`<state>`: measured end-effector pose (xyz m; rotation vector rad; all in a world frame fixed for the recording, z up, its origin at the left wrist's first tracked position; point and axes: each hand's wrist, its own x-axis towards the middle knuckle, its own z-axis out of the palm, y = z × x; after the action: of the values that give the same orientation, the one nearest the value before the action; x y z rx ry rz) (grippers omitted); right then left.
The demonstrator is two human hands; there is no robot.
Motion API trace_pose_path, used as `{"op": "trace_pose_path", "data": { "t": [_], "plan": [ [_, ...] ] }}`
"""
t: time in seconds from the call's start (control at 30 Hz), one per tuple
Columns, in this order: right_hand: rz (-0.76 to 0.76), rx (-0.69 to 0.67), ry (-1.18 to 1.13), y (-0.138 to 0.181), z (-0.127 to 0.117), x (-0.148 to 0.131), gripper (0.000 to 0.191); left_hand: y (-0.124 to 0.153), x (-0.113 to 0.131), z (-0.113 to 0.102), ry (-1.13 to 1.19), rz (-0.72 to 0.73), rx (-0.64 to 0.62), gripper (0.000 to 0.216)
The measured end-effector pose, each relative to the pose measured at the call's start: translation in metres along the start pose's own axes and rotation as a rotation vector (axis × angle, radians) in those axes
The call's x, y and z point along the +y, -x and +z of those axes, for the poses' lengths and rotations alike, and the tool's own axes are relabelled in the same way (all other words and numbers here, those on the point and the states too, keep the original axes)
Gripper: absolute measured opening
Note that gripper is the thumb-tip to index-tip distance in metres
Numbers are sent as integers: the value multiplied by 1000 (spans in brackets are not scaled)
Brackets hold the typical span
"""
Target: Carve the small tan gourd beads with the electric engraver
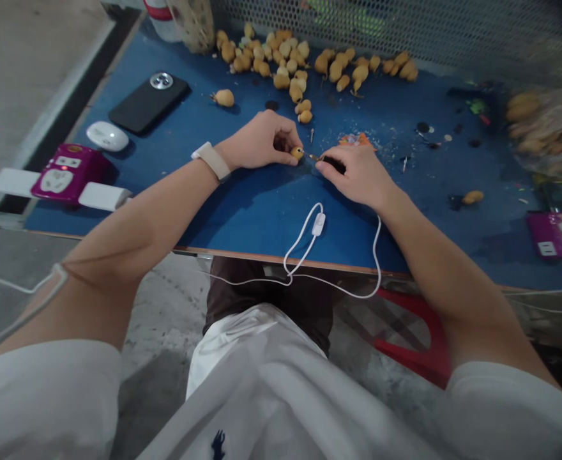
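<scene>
A: Left hand?
B: Left hand (267,142) pinches a small gourd (297,153) in thumb and fingers, mid-span between the left and right edges of the blue surface (247,211).
A: Right?
B: Right hand (360,169) grips a dark-handled tool (334,163), tip towards the gourd. Touching? Can't tell.
A: Rest?
B: Gourd pile (281,54) along the far edge, phone (147,107) near the left edge, white switch (318,224) near the front edge.

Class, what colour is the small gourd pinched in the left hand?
The small gourd in the left hand is yellowish tan, as the head view shows.
</scene>
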<state>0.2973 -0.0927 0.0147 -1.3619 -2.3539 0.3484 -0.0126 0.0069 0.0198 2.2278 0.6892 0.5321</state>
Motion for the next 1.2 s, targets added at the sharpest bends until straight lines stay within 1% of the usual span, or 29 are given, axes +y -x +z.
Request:
{"op": "trace_pose_path", "data": {
  "t": [0.27, 0.47, 0.6, 0.77, 0.87, 1.0, 1.2],
  "plan": [
    [7, -7, 5, 0, 0, 1, 56, 1, 2, -1, -19, -4, -23, 53],
    [18, -20, 14, 0, -1, 1, 54, 1, 4, 1, 17, 16, 48, 45],
    [14, -15, 17, -1, -1, -1, 58, 1, 3, 2, 22, 8, 35, 44],
    [39, -30, 18, -1, -4, -5, 56, 1, 0, 3, 35, 12, 70, 37],
    [23, -20, 8, -1, -3, -4, 56, 1, 0, 3, 38, 3, 62, 35],
    [15, -12, 1, 0, -2, -1, 56, 1, 2, 0, 18, -8, 24, 38],
    [34, -26, 4, -2, -3, -4, 53, 1, 3, 1, 4, -3, 44, 37]
  ]
}}
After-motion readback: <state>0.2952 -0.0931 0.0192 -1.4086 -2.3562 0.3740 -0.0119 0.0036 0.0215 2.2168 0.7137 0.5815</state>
